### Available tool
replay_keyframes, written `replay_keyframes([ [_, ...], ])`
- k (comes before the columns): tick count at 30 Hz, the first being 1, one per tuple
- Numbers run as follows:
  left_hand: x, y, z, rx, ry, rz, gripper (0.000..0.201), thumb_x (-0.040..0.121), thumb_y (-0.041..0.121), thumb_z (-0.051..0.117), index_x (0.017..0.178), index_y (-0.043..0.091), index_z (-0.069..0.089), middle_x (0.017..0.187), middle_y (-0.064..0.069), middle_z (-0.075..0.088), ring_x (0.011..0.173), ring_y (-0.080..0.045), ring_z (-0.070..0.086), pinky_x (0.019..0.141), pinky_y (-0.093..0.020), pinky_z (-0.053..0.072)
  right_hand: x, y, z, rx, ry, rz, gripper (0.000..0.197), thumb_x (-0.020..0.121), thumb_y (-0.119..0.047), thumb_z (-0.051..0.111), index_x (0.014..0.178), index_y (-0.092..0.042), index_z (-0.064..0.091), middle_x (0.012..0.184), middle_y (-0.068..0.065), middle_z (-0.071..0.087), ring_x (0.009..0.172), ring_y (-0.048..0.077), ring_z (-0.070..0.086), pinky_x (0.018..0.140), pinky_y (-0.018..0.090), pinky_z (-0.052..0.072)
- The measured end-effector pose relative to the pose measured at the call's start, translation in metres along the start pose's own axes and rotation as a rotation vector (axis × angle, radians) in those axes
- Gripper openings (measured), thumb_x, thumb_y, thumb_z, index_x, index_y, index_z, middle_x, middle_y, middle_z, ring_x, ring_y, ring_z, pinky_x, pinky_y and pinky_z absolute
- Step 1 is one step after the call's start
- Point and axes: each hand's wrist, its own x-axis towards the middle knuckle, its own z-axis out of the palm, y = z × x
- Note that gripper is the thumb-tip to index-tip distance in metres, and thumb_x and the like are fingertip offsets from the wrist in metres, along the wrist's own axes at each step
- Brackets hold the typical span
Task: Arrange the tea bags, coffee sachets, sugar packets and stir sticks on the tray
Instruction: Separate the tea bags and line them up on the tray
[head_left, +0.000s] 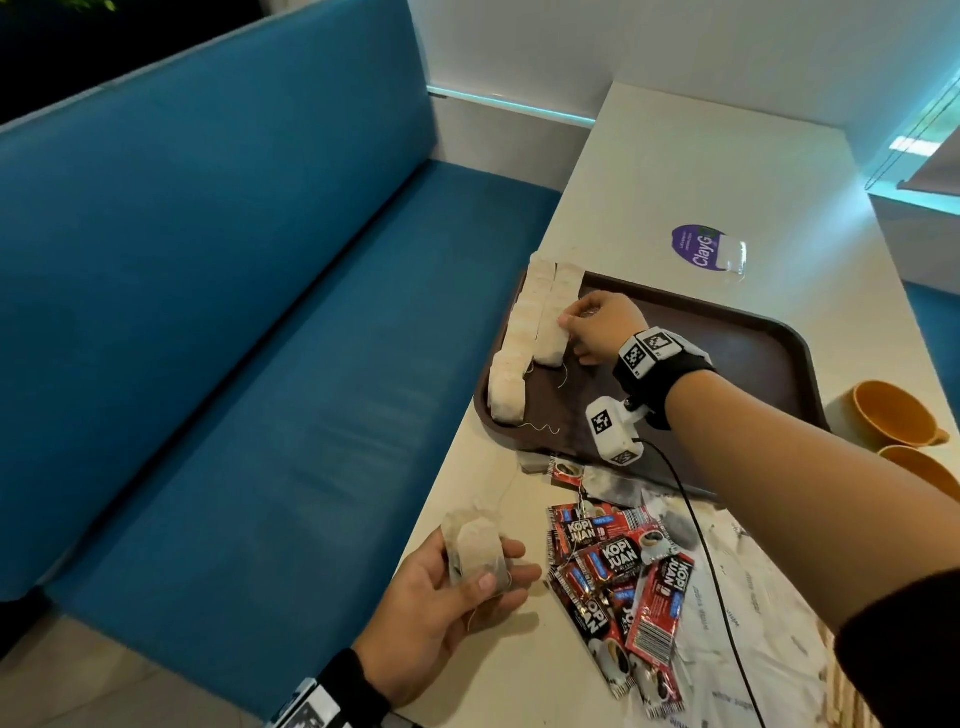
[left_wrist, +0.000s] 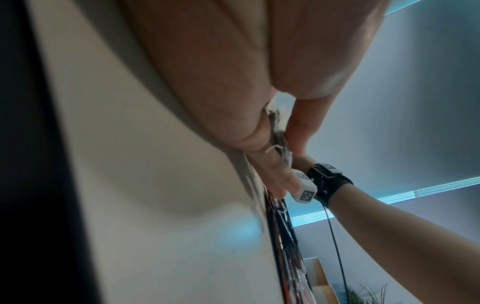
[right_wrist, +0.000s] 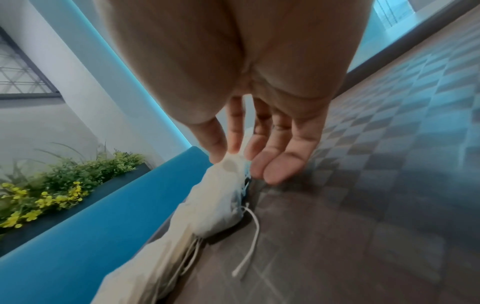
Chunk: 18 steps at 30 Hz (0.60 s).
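Note:
A brown tray (head_left: 753, 364) lies on the white table (head_left: 675, 171). Two rows of pale tea bags (head_left: 511, 353) run along its left edge. My right hand (head_left: 571, 325) reaches over the tray, and its thumb and forefinger pinch the top of the nearest tea bag (right_wrist: 221, 195) in the inner row. The other fingers (right_wrist: 280, 164) stay straight above the tray floor (right_wrist: 337, 226). Near the table's front edge my left hand (head_left: 483, 577) grips a small stack of tea bags (head_left: 475, 545) between thumb and fingers. Red and black coffee sachets (head_left: 618, 566) lie piled beside it. White sugar packets (head_left: 737, 587) lie under my right forearm.
Two orange cups (head_left: 888, 410) stand right of the tray. A few greyish tea bags (head_left: 618, 488) lie at the tray's near rim. The wrist camera's black cable (head_left: 696, 530) trails over the sachets. A blue bench (head_left: 234, 312) runs along the table's left side.

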Motion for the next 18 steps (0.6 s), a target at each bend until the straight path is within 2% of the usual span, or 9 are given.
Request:
replay_keyframes([
  [3, 0.0005, 0.0003, 0.0, 0.002, -0.005, 0.004, 0.055, 0.082, 0.0, 0.072, 0.132, -0.007, 0.05, 0.128, -0.031, 0.062, 0.12, -0.047, 0.062, 0.086, -0.041, 0.06, 0.0013, 0.0013, -0.0008, -0.036, 0.011, -0.069, 0.02, 0.086, -0.023, 0.08, 0.098, -0.018, 0.065, 0.091, 0.003, 0.066, 0.073, 0.021, 0.066, 0.066, 0.037, 0.063],
  [5, 0.0005, 0.0007, 0.0, 0.011, -0.006, 0.005, 0.055, 0.082, 0.0, 0.072, 0.132, -0.006, 0.05, 0.128, -0.031, 0.062, 0.12, -0.047, 0.063, 0.085, -0.04, 0.06, -0.0014, 0.0017, -0.0008, -0.103, -0.107, -0.083, 0.021, 0.083, -0.021, 0.083, 0.097, -0.018, 0.069, 0.086, 0.005, 0.067, 0.068, 0.019, 0.064, 0.066, 0.035, 0.061],
  [7, 0.0001, 0.0009, -0.0004, 0.018, -0.007, 0.007, 0.054, 0.083, 0.0, 0.072, 0.132, -0.006, 0.05, 0.128, -0.03, 0.062, 0.12, -0.047, 0.063, 0.085, -0.04, 0.06, -0.0037, 0.0037, 0.0007, -0.196, -0.192, -0.08, 0.025, 0.081, -0.024, 0.086, 0.101, -0.02, 0.071, 0.087, 0.006, 0.069, 0.07, 0.017, 0.065, 0.068, 0.035, 0.062],
  [13, 0.0009, -0.0016, -0.005, 0.025, -0.019, 0.006, 0.043, 0.092, -0.009, 0.062, 0.133, -0.004, 0.051, 0.129, -0.029, 0.063, 0.12, -0.048, 0.062, 0.085, -0.041, 0.06, 0.0041, 0.0076, 0.0062, -0.284, -0.162, -0.096, 0.029, 0.073, -0.035, 0.09, 0.095, -0.03, 0.071, 0.098, 0.003, 0.069, 0.079, 0.019, 0.068, 0.073, 0.037, 0.062],
  [15, -0.0005, -0.0016, -0.0025, 0.01, -0.024, 0.015, 0.044, 0.09, -0.008, 0.065, 0.132, -0.005, 0.051, 0.129, -0.03, 0.062, 0.12, -0.049, 0.062, 0.085, -0.041, 0.061, 0.0028, 0.007, 0.005, -0.279, -0.16, -0.097, 0.029, 0.072, -0.036, 0.091, 0.093, -0.031, 0.071, 0.102, 0.003, 0.068, 0.083, 0.019, 0.067, 0.074, 0.036, 0.061],
  [18, 0.0011, -0.0004, -0.002, 0.017, -0.014, 0.025, 0.05, 0.085, -0.002, 0.071, 0.131, -0.006, 0.051, 0.128, -0.03, 0.062, 0.12, -0.048, 0.062, 0.086, -0.04, 0.061, 0.0016, 0.0069, 0.0036, -0.245, -0.168, -0.091, 0.031, 0.073, -0.035, 0.091, 0.097, -0.029, 0.072, 0.097, 0.002, 0.068, 0.082, 0.021, 0.069, 0.072, 0.038, 0.062],
])
